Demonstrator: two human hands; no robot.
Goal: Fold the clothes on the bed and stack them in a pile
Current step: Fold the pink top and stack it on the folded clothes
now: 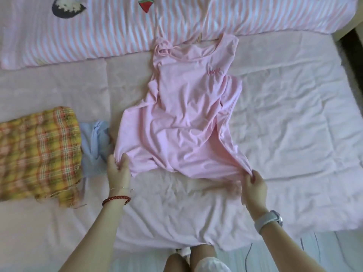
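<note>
A pink sleeveless dress [182, 118] lies spread on the bed [294, 118], neckline toward the far side and hem toward me. My left hand [118, 169] pinches the hem's left corner. My right hand [254, 188] pinches the hem's right corner, and the hem is lifted slightly off the sheet between them. At the left edge a folded yellow and orange plaid garment [37, 152] rests on the bed. A crumpled light blue garment [96, 146] sits between the plaid piece and the dress.
A pink and white striped quilt [117, 30] with cartoon prints runs along the far side of the bed. The bed's near edge [169, 246] is just in front of my knees. A wooden bed frame [349, 22] shows at the top right.
</note>
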